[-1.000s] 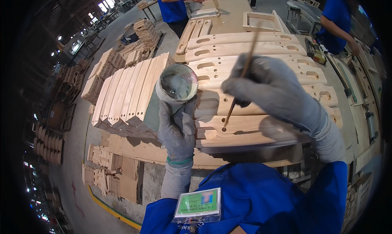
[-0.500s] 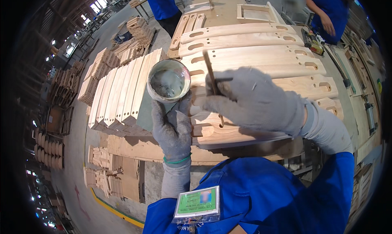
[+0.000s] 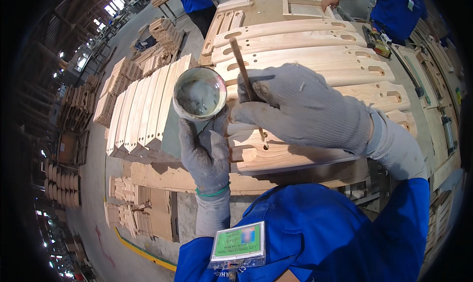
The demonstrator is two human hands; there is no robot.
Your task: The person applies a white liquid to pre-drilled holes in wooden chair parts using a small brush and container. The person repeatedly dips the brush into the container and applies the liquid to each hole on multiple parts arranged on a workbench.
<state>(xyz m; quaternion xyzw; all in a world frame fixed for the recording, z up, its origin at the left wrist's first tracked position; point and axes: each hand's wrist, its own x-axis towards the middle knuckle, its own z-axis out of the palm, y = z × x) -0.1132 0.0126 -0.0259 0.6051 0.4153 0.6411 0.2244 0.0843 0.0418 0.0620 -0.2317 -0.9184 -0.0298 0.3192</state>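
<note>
My left hand point(image 3: 204, 156), in a grey knit glove, holds up a small round cup point(image 3: 183, 113). Inside it is a whitish, wet, glue-like substance. My right hand point(image 3: 308, 109), gloved as well, pinches a thin wooden stick point(image 3: 240, 60). The stick leans, its upper end rising past my fingers and its lower end pointing down beside a small round hole in the nearest wooden board point(image 3: 300, 156). Whether the tip touches the wood I cannot tell. This pale board has a long slot and small holes near its end; several similar boards point(image 3: 305, 58) lie side by side beyond it.
Stacked wooden pieces point(image 3: 140, 109) with drilled ends stand left of the cup. A power drill point(image 3: 379, 45) lies at the right, near a co-worker point(image 3: 394, 13) whose hand is on a wooden frame point(image 3: 308, 8). Another person point(image 3: 197, 6) stands at the back. More wood piles point(image 3: 130, 218) sit below left.
The stick has shifted left and leans more, with more of its upper part showing above my fingers. The cup has moved slightly left. At the back right, the co-worker's hand has reached the wooden frame.
</note>
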